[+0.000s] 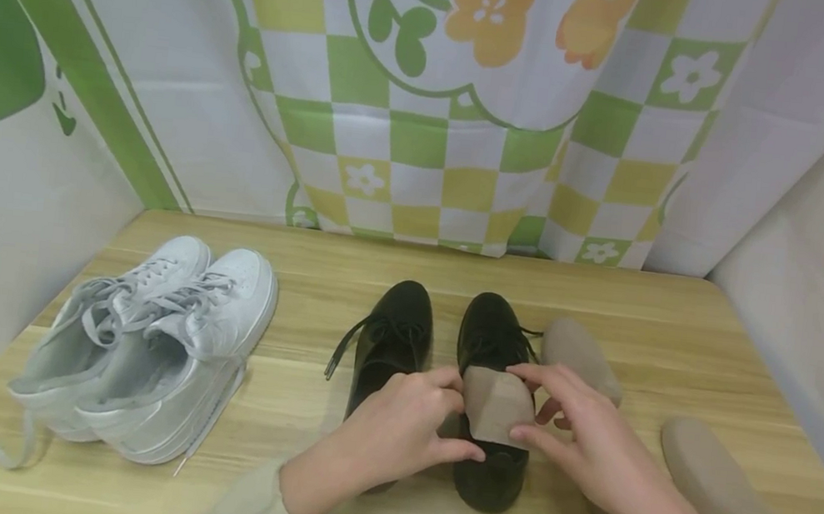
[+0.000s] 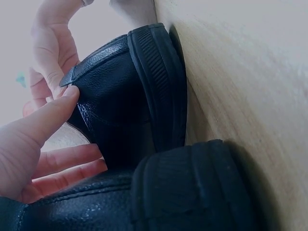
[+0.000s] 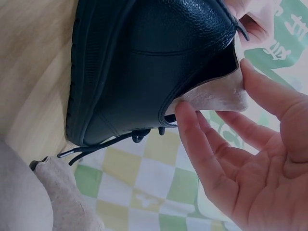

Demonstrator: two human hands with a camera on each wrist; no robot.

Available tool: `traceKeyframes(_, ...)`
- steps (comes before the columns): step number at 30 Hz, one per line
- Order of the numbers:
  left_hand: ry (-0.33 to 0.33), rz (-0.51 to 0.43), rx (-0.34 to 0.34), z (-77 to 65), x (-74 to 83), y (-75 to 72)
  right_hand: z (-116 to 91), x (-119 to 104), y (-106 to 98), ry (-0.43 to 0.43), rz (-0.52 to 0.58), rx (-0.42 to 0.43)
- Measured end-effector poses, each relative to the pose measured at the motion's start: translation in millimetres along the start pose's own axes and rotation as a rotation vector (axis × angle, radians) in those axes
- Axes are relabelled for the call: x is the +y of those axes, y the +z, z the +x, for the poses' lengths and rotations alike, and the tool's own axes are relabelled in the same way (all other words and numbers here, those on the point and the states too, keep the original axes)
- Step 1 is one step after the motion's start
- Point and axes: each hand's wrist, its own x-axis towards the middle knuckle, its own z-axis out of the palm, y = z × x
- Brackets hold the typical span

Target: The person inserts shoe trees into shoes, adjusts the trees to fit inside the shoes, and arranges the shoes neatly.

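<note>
Two black lace-up shoes stand side by side in the head view, the left shoe (image 1: 406, 311) and the right shoe (image 1: 490, 479). A beige shoe insert (image 1: 498, 404) sticks out of the right shoe's opening; its lower part is hidden inside. My right hand (image 1: 589, 435) pinches the insert's right side between thumb and fingers, also seen in the right wrist view (image 3: 240, 159). My left hand (image 1: 402, 419) grips the same shoe, thumb (image 2: 60, 108) at the heel collar and fingers by the opening's side. The left index is close to the insert.
White laced sneakers (image 1: 183, 350) stand at the left on the wooden surface (image 1: 283, 478). Beige foot-shaped pieces lie to the right, one upper piece (image 1: 578, 354) and one lower piece (image 1: 720, 486). A checked flowered cloth (image 1: 424, 141) hangs at the back.
</note>
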Motion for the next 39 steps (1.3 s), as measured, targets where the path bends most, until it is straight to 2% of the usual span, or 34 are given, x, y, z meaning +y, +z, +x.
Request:
traceKeyframes(14, -0.002, 0.006, 0.004, -0.7, 0.1, 0.3, 1.8, 3.8, 0.1, 0.008, 0.002, -0.024)
traceKeyframes(28, -0.01, -0.01, -0.016, 0.5, -0.6, -0.5, 4.3, 6.4, 6.0, -0.003, -0.035, 0.024)
traceKeyframes(30, -0.023, -0.022, -0.015, 0.7, -1.0, -0.8, 4.8, 6.9, 5.4, -0.019, -0.02, 0.035)
traceKeyframes(36, -0.115, -0.118, -0.026, 0.4, -2.0, -2.2, 6.0, 7.9, 3.9, -0.083, -0.003, 0.073)
traceKeyframes(39, -0.115, -0.133, -0.021, 0.7, -2.7, -2.3, 6.3, 8.5, 4.2, -0.124, -0.022, 0.092)
